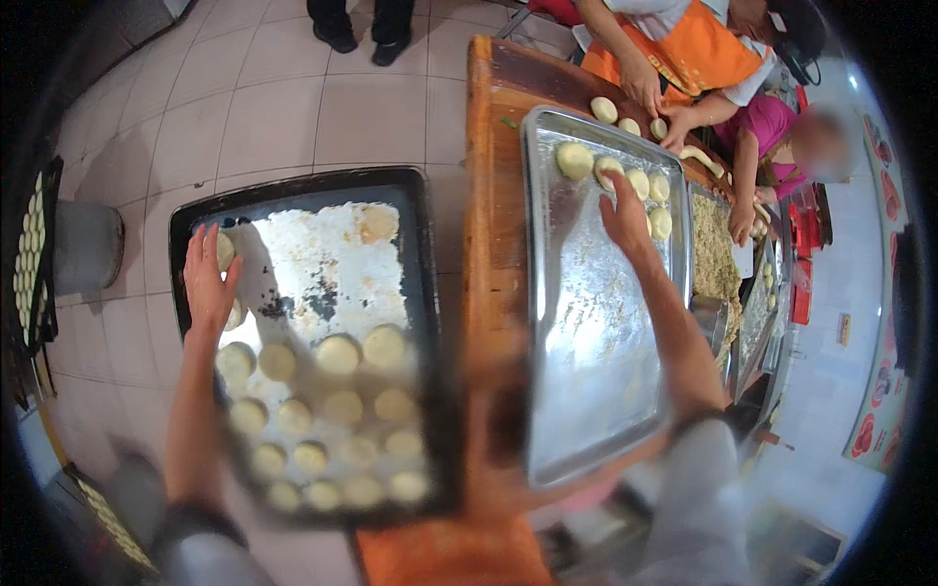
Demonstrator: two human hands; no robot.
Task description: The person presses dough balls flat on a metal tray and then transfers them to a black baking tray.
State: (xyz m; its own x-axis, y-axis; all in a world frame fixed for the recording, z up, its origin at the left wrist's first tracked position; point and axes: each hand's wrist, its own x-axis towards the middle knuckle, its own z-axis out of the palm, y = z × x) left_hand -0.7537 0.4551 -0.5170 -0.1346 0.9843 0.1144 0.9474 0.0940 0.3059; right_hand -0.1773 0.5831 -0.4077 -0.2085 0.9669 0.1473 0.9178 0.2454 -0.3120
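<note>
My left hand (206,283) is over the left rim of a black-edged baking tray (415,244), with a round dough piece (227,251) between its fingers and thumb. Below that hand, another dough piece (235,314) is partly hidden by the wrist. Rows of flattened dough rounds (338,354) cover the near half of this tray. On the right, my right hand (625,217) reaches over a shiny metal tray (586,322), thumb and fingers apart. Its fingertips touch or overlap a dough ball (607,170); several more dough balls (575,159) lie around it.
A wooden table (498,195) bears the metal tray. Across it, a co-worker in an orange apron (684,54) handles dough; another person in a pink top (757,132) works alongside. Crumbly filling (716,254) lies right of the tray. A metal drum (88,246) stands far left.
</note>
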